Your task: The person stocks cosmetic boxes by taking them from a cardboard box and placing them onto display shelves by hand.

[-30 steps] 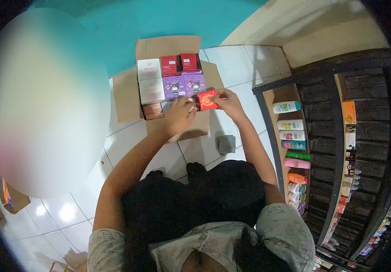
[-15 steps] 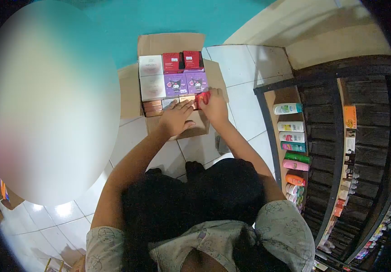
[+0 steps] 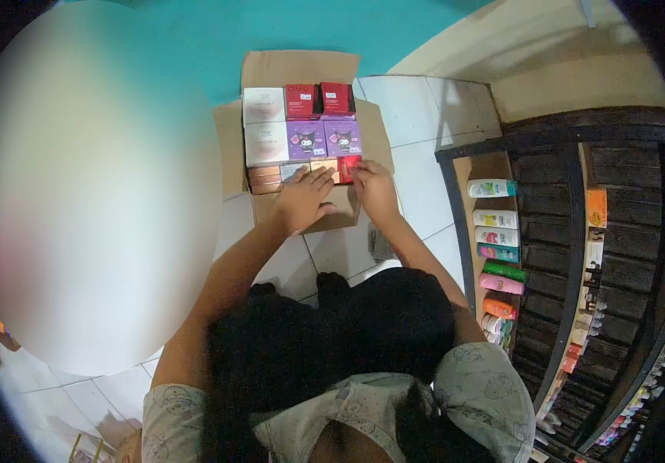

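Note:
An open cardboard carton [image 3: 302,213] stands on the floor, packed with small product boxes. White boxes [image 3: 265,143] fill its left column, red boxes [image 3: 300,100] the top, and purple boxes with a cartoon figure [image 3: 306,140] the middle. Along the near row lie copper-coloured boxes [image 3: 264,180], a pale box, a gold box [image 3: 323,165] and a small red box [image 3: 346,169]. My left hand [image 3: 304,202] lies with fingers spread on the pale and gold boxes. At the row's right end, my right hand [image 3: 376,193] has its fingers curled against the small red box, partly hiding it.
A dark shelf rack [image 3: 552,231] on the right holds several bottles, among them a pink bottle [image 3: 501,284]. White floor tiles [image 3: 417,174] surround the carton, and a teal wall [image 3: 294,27] rises behind it. A blurred patch covers the left side.
The small red box, tilted in my right hand before, now sits level at the end of the near row. My left hand keeps its place on the boxes. The view has shifted slightly.

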Tool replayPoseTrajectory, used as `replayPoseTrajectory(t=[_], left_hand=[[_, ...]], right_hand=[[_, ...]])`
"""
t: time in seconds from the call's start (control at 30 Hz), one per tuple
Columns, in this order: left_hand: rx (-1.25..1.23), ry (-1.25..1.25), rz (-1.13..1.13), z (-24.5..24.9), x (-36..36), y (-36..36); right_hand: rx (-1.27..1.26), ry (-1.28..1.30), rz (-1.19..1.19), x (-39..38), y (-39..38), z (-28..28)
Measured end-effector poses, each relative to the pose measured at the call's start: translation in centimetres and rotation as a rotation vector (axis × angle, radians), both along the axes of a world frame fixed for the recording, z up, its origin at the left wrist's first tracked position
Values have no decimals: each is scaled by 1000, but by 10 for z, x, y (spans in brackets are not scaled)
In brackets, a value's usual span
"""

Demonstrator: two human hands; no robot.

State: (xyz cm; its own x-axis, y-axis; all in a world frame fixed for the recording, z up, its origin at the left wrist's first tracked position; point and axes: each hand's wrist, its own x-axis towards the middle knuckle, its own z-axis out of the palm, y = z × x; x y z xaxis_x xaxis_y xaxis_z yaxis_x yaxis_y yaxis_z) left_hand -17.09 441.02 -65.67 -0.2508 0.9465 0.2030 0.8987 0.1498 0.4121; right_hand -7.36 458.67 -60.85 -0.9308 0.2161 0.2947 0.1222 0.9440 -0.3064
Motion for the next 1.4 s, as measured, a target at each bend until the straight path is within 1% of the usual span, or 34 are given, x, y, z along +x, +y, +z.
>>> replayPoseTrajectory(t=[0.03, 0.13, 0.23, 0.33, 0.43, 0.53, 0.63, 0.67, 0.73, 0.77, 0.8, 0.83, 0.87, 0.9, 0.93, 0.97, 1.0, 1.03, 1.1, 1.13, 1.17, 1.2, 1.23, 1.27, 1.3, 1.33, 1.4], left_hand=[[7, 3, -3, 0, -1, 1], [-52, 19, -3, 5, -1, 1], [-59, -1, -3, 6, -1, 1], [-29, 33, -2, 2, -1, 1], [-62, 51, -8, 0, -1, 2], [-40, 22, -4, -2, 0, 2], [-42, 23, -48, -2, -5, 1], [-32, -9, -66, 1, -8, -2], [-17, -65, -108, 13, -14, -10], [-12, -93, -134, 21, -17, -13], [41, -171, -177, 40, -22, -19], [22, -323, -180, 66, -29, -25], [-4, -480, -182, 99, -37, -33], [-31, -636, -180, 139, -46, -40], [-18, -810, -92, 194, -55, -47], [-18, -990, 2, 250, -60, -55], [54, -938, 71, 296, -67, -63], [131, -877, 134, 337, -74, -68], [436, -952, 266, 409, -78, -70], [499, -882, 305, 445, -77, -68], [495, -855, 304, 473, -75, -69], [430, -836, 260, 503, -75, -69], [365, -812, 223, 535, -75, -69], [376, -911, 203, 567, -71, -64], [387, -1015, 179, 599, -66, -59], [368, -998, 161, 631, -63, -57], [341, -985, 117, 706, -58, -56]], right_hand=[[47, -9, 26, -2, 4, -2], [174, -219, 50, -7, 6, 0], [299, -284, 49, -4, -1, -6], [315, -261, 96, 1, 2, -27], [301, -387, 71, -3, 2, -27], [245, -312, 70, 1, 3, -22], [-89, -276, 84, 1, 18, -7], [-369, -250, 64, -3, 24, 14], [-376, -181, -86, 2, 43, 44], [-393, -40, -91, 5, 59, 52], [-340, 21, -110, 5, 68, 86], [-309, 91, -161, 4, 74, 121], [-240, 229, -180, 2, 76, 162], [-283, 347, -274, 1, 77, 198], [-458, 459, -330, -2, 72, 242], [-577, 584, -322, -5, 63, 286], [-695, 713, -319, -7, 54, 329], [-662, 812, -316, -9, 48, 369], [-749, 1004, -210, -14, 31, 444], [-765, 998, -192, -12, 27, 474], [-781, 996, -161, -10, 22, 504], [-794, 998, -118, -10, 19, 533], [-886, 961, -128, -8, 17, 555], [-934, 936, -111, -10, 13, 581], [-1006, 850, -137, -10, 10, 607], [-1048, 792, -65, -10, 10, 632], [-1132, 708, -24, -9, 9, 685]])
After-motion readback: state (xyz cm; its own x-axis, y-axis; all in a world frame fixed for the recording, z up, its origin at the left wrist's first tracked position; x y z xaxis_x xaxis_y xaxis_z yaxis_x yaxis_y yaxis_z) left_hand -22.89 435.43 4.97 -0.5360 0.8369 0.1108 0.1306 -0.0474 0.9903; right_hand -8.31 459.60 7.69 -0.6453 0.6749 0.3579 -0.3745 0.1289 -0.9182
